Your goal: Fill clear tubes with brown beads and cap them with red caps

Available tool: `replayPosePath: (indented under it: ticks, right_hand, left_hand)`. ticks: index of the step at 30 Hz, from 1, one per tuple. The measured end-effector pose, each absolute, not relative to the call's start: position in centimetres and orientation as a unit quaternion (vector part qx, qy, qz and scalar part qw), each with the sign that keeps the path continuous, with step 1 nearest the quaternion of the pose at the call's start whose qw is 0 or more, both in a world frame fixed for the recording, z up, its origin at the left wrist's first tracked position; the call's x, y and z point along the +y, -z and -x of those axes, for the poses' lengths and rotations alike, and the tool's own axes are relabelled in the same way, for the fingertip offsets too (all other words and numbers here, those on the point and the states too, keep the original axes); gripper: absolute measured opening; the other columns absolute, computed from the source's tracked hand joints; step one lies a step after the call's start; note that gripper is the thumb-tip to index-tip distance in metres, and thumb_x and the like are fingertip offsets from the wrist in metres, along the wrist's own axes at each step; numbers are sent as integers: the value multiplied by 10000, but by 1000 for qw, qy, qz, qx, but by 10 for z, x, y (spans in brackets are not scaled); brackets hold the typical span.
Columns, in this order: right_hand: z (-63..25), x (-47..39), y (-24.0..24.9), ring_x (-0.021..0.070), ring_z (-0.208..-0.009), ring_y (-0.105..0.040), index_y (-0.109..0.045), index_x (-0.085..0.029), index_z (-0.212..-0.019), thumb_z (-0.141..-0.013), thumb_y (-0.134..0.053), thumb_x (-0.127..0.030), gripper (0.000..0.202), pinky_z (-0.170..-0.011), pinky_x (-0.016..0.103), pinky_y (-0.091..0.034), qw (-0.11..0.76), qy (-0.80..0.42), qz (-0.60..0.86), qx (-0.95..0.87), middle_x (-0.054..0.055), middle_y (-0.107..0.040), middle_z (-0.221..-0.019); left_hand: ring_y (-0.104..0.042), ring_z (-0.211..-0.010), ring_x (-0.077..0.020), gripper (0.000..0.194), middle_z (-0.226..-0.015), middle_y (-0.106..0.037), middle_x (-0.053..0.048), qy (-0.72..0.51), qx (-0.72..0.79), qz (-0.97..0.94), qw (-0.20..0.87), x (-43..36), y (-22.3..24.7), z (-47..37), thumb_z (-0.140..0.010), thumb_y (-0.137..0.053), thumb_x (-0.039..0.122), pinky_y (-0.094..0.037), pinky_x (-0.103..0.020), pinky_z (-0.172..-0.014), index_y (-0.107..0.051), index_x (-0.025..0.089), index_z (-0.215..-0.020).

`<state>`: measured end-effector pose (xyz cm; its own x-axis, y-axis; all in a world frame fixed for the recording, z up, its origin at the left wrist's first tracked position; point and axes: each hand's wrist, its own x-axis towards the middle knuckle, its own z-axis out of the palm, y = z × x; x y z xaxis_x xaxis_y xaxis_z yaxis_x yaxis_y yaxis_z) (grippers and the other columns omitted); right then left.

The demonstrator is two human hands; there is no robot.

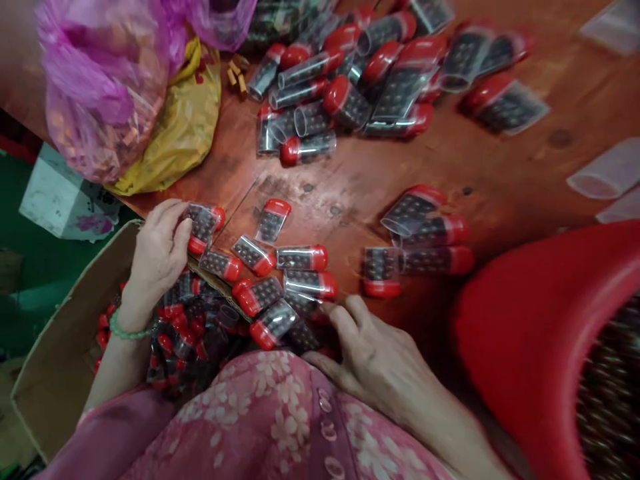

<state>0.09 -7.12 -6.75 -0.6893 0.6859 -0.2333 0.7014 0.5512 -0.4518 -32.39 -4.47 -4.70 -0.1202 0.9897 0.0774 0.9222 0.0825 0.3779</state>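
Observation:
My left hand (160, 243), with a green bead bracelet on the wrist, is closed on a clear red-capped tube (203, 223) with dark beads inside. It is at the table edge above an open cardboard box (65, 353) heaped with similar tubes (183, 333). Near my body, my right hand (373, 340) has its thumb and fingers apart. Its fingertips touch the edge of a cluster of red-capped tubes (280, 320). More such tubes (300, 257) lie loose between the hands. The undersides of the right fingers are hidden.
A big red tub (520, 320) of dark beads stands at the right. More capped tubes (345, 100) are piled at the back, others (425, 233) at mid right. Clear sleeves (607, 170) lie far right. Pink (105, 87) and yellow (195, 120) bags sit back left.

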Motion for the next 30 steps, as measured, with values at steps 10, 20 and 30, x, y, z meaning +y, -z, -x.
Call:
replayPosePath:
  ticks: [10,20,30]
  right_hand:
    - [0,-62,92,335,-1171,-577,-34,-274,-1545,-847,-618,-313,910,-812,471,-597,-130,294,-448,834,184,-427,-1373]
    - [51,-54,90,319,-1235,-532,-32,-336,-1531,-806,-647,-219,958,-956,526,-525,-161,423,-380,807,155,-347,-1382]
    - [111,-45,88,268,-1309,-436,-319,-257,-1448,-799,-649,-168,734,-1078,458,-435,-230,531,-257,774,138,-334,-1367]
  left_hand:
    - [-399,-1350,-288,577,-1425,-475,-206,-112,708,-683,142,-21,72,307,-982,-284,469,-310,-471,-1142,-484,50,-1325]
    - [-578,-974,-234,441,-1072,-610,-134,-81,665,-707,226,-25,57,276,-972,-339,446,-479,-393,-900,-569,111,-1143]
    - [-625,-833,-159,385,-952,-672,-48,-165,565,-601,541,-16,34,321,-838,-599,420,-491,-251,-730,-619,134,-1094]
